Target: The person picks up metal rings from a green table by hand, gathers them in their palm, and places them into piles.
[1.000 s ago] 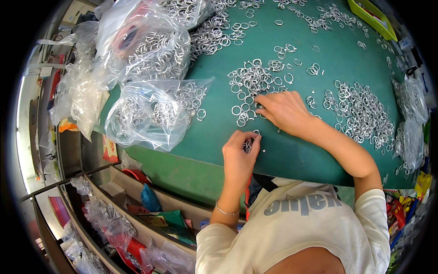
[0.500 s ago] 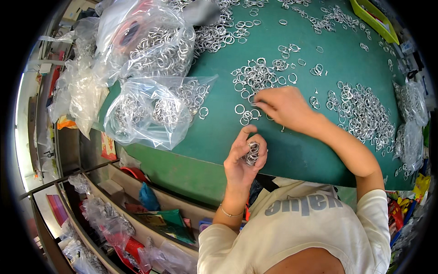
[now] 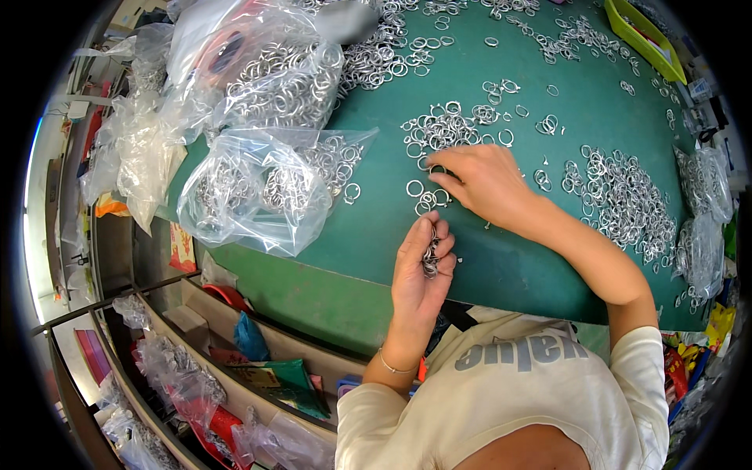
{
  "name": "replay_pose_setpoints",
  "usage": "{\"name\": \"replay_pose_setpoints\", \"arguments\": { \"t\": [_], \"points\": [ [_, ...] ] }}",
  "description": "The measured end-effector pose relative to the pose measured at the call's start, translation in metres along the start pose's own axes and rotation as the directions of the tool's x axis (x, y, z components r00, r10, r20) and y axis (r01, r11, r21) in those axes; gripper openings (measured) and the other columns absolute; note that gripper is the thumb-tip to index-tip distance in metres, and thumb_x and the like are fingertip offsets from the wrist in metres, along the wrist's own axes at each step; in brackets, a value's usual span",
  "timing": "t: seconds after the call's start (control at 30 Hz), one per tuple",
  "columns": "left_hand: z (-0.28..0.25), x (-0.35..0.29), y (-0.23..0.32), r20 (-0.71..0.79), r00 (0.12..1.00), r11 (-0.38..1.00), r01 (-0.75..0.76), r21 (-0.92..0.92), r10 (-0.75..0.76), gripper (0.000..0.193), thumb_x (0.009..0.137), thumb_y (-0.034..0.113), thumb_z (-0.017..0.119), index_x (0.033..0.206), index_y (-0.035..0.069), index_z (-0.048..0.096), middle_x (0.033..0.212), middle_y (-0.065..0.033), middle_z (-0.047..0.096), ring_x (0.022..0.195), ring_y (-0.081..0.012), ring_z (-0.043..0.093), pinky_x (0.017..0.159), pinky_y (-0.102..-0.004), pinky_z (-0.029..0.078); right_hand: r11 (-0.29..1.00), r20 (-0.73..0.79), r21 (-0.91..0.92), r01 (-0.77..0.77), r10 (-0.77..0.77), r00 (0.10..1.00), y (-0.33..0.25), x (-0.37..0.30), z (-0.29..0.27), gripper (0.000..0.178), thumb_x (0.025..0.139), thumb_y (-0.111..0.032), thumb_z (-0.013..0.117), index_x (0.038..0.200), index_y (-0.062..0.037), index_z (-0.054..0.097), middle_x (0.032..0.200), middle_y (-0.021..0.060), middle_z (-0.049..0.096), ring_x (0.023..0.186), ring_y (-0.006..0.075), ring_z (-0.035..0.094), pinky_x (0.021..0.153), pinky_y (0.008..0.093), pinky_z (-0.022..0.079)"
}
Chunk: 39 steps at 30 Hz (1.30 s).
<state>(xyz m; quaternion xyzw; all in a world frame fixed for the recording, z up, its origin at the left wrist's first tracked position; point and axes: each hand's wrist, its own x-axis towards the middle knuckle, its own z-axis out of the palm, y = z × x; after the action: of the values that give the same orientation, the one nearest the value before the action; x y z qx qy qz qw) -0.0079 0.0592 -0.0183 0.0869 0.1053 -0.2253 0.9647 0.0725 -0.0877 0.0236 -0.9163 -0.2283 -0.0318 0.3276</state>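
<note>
My left hand (image 3: 423, 270) is closed around a bunch of small silvery metal rings (image 3: 430, 258) at the table's front edge. Its thumb and fingertips point up toward a few loose rings (image 3: 415, 188) on the green tabletop. Just beyond, my right hand (image 3: 487, 184) reaches in from the right, palm down. Between its thumb and forefinger is a metal ring (image 3: 438, 168), at the near side of a small heap of like rings (image 3: 445, 125). Some of the rings show a little tab or screw end. The right hand's other fingers are folded and partly hidden.
A clear plastic bag of rings (image 3: 266, 188) lies left, with a bigger filled bag (image 3: 282, 86) behind. More rings are heaped at right (image 3: 623, 200) and scattered far back. A yellow-green tray (image 3: 646, 39) stands at the far right. Below left are open shelf compartments (image 3: 258, 360).
My left fingers have curled over the rings, which showed more openly before. My right hand has shifted slightly left, its thumb and forefinger now around a ring.
</note>
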Motion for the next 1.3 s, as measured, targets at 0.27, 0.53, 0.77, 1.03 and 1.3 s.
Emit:
{"name": "replay_pose_setpoints", "arguments": {
  "t": [0.27,0.53,0.77,1.03,1.3],
  "points": [
    [0.025,-0.007,-0.003,-0.304,0.940,0.953,-0.059,0.296,0.153,0.032,0.089,0.014,0.050,0.118,0.001,0.048,0.104,-0.0091,0.057,0.094,-0.0155,0.057,0.071,-0.0250,0.052,0.915,0.269,0.291,-0.281,0.203,0.941,-0.005,0.008,-0.021,0.011,0.076,-0.015,0.063,0.082,-0.0054,0.064,0.053,0.0016,0.049,0.048,0.0094,0.043,0.046,0.0271,0.034],
    [0.027,0.000,-0.007,-0.181,0.983,0.992,0.062,0.114,-0.040,0.022,0.089,0.014,0.050,0.108,0.003,0.051,0.086,-0.0052,0.051,0.071,-0.0104,0.048,0.055,-0.0204,0.045,0.997,-0.310,-0.066,-0.041,0.019,0.951,0.028,0.033,-0.002,0.025,0.077,-0.024,0.061,0.089,-0.0017,0.064,0.073,0.0151,0.062,0.069,0.0326,0.060,0.058,0.0415,0.046],
    [0.012,-0.005,-0.009,-0.069,0.987,0.987,0.137,-0.086,-0.143,0.019,0.091,0.020,0.045,0.089,0.004,0.053,0.074,-0.0036,0.040,0.056,-0.0072,0.036,0.037,-0.0174,0.029,0.986,0.148,-0.163,0.033,-0.008,0.989,0.035,0.006,-0.030,0.020,0.071,-0.021,0.066,0.085,-0.0065,0.064,0.071,0.0137,0.062,0.066,0.0311,0.059,0.057,0.0400,0.045],
    [0.058,0.011,-0.019,-0.564,0.824,0.998,0.039,-0.043,-0.056,0.021,0.092,0.020,0.043,0.091,0.001,0.054,0.086,-0.0078,0.048,0.063,-0.0110,0.040,0.039,-0.0173,0.032,0.975,0.186,-0.104,-0.195,0.212,0.959,0.028,0.006,-0.074,0.016,0.071,-0.015,0.065,0.085,-0.0078,0.065,0.067,0.0121,0.061,0.064,0.0284,0.059,0.057,0.0391,0.046],
    [0.031,0.002,-0.016,-0.154,0.986,0.994,0.071,0.084,-0.058,0.021,0.091,0.018,0.048,0.106,0.003,0.052,0.092,-0.0039,0.049,0.067,-0.0086,0.041,0.043,-0.0162,0.033,0.944,-0.079,-0.306,0.126,-0.157,0.984,0.052,0.050,0.003,0.016,0.073,-0.015,0.064,0.086,-0.0057,0.063,0.063,0.0117,0.057,0.059,0.0274,0.056,0.052,0.0380,0.042]
  ]
}}
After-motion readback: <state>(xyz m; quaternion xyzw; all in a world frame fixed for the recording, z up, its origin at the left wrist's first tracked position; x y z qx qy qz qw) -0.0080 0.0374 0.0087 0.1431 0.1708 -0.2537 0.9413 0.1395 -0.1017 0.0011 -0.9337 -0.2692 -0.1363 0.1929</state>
